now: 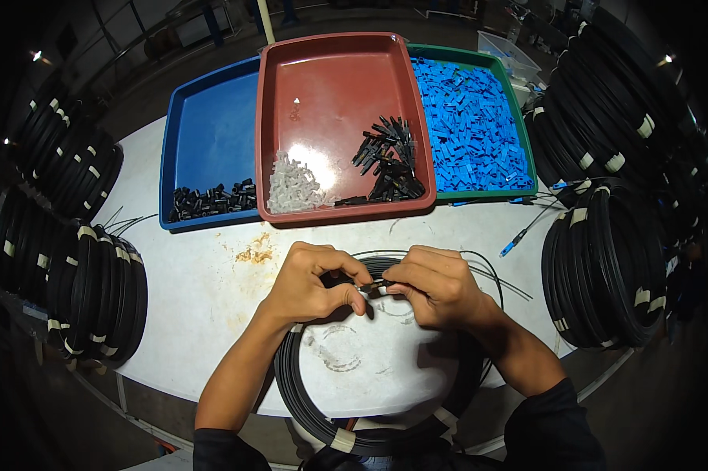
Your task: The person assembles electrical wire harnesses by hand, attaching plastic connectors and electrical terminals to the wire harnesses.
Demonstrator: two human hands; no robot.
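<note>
My left hand [319, 281] and my right hand [436, 284] meet over the far side of a coil of black cable [290, 375]. Between them is a small dark connector part [378, 286], mostly covered by my fingers. Thumb and forefinger of my right hand pinch its right end. The left thumb and forefinger close around its other end, and exactly how they grip it is hidden. The coil is bound with pale tape and rests partly on the white table [205, 310], its near side hanging past the front edge.
Beyond my hands stand a blue tray [213, 125] with black sleeves, a red tray [338, 86] with white and black parts, and a green tray [533, 169] full of blue connectors [472, 125]. Stacked cable coils flank me at left [95, 290] and right [605, 267].
</note>
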